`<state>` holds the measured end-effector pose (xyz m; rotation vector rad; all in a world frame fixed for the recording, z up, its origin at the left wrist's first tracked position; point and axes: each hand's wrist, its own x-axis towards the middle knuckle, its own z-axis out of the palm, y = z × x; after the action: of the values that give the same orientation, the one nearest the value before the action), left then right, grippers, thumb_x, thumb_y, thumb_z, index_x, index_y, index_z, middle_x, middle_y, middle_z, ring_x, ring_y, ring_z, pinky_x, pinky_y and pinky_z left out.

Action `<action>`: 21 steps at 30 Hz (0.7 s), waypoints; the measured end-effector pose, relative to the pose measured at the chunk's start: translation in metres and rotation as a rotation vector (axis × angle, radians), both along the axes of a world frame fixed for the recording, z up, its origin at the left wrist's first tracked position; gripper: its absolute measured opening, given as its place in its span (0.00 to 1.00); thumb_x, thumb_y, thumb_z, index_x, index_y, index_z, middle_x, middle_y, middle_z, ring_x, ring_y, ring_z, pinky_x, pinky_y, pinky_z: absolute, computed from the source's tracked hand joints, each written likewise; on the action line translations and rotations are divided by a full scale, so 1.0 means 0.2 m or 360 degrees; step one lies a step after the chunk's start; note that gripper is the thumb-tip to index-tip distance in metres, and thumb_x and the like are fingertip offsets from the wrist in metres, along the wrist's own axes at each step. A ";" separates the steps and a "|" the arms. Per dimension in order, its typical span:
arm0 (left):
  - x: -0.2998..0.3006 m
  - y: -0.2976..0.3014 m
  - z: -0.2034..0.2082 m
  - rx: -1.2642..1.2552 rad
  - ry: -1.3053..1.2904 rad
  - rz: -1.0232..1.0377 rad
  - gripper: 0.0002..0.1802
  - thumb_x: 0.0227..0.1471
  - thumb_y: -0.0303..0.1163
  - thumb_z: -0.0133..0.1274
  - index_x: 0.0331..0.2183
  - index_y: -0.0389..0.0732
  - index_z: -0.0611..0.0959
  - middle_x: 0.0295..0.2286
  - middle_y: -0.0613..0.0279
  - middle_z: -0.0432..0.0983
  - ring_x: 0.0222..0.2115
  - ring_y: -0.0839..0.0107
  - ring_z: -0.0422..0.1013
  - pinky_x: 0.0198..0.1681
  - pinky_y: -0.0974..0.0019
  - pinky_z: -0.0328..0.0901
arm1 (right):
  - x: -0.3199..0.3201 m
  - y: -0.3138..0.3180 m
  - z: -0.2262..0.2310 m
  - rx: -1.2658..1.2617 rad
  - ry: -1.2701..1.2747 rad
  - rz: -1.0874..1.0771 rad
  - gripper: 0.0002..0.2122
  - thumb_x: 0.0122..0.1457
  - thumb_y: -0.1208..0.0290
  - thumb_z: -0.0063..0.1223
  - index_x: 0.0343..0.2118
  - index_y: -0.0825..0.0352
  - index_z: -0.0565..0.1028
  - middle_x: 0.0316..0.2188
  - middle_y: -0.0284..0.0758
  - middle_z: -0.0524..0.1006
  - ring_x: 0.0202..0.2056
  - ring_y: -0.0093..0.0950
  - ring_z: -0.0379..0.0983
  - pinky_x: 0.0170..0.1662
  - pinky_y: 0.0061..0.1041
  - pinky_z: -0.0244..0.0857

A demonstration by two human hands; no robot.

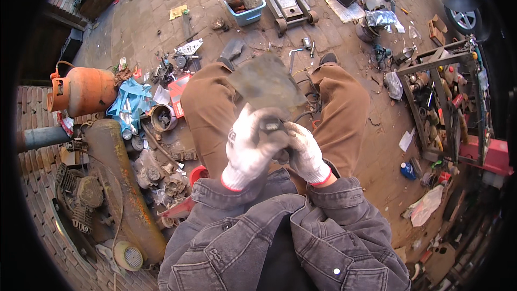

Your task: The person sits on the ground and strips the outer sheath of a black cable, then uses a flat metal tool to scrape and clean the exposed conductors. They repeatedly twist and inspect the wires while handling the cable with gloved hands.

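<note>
Grey denim jacket (226, 248): it is nearest to the camera, and its two sleeves (344, 199) rise from the lower edge toward the middle.
Dark piece (273, 126): it is small, dark grey to black, with a rounded outline as far as the fingers let it be seen; one small pale patch shows on its upper part. It is blurred, so its exact kind cannot be told.
Direction of the dark piece: the part with the pale patch is on the far side, away from the jacket. Its long axis cannot be told, because the fingers cover much of it.
Place of the dark piece: above the lap, between both hands and touching both; it is to the right of the left hand and to the left of the right hand.
Left hand (245, 148): in a white knitted glove with red cuff edge, its fingers are bent narrowly around the piece.
Right hand (307, 151): gloved in the same way, it grips the piece from the other side.
Grey-green plate (266, 81): flat and worn, it lies just beyond the hands, between the knees in brown trousers (207, 124).
Ground on the left: an orange gas cylinder (89, 91) is near a crumpled blue bag (129, 102).
</note>
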<state>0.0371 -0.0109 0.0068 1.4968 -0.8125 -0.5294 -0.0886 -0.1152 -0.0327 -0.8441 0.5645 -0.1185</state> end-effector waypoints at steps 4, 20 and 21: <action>0.00 -0.03 0.06 -0.0100 -0.0348 -0.0057 0.21 0.40 0.38 0.71 0.37 0.41 0.83 0.34 0.59 0.78 0.34 0.59 0.75 0.39 0.58 0.68 | -0.03 -0.01 0.01 -0.0657 -0.0240 0.0092 0.13 0.65 0.69 0.49 0.51 0.62 0.77 0.46 0.30 0.79 0.44 0.23 0.77 0.45 0.23 0.71; -0.06 -0.01 0.12 -0.0306 -0.0373 -0.0035 0.16 0.42 0.41 0.70 0.32 0.46 0.83 0.32 0.60 0.80 0.35 0.56 0.74 0.43 0.56 0.65 | -0.16 0.02 -0.02 -0.1821 0.0051 0.0141 0.15 0.64 0.64 0.50 0.47 0.69 0.75 0.39 0.36 0.77 0.40 0.30 0.75 0.42 0.29 0.71; -0.07 -0.01 0.09 -0.0320 -0.0276 -0.0020 0.16 0.43 0.41 0.69 0.32 0.45 0.83 0.31 0.60 0.80 0.33 0.56 0.75 0.44 0.56 0.65 | -0.14 0.03 -0.01 -0.1902 0.0068 0.0105 0.13 0.62 0.64 0.52 0.44 0.69 0.76 0.36 0.36 0.77 0.36 0.31 0.75 0.40 0.29 0.70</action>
<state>0.0226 -0.0120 0.0243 1.3647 -0.9809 -0.3194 -0.1172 -0.1086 -0.0349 -2.0252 0.4768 -0.3974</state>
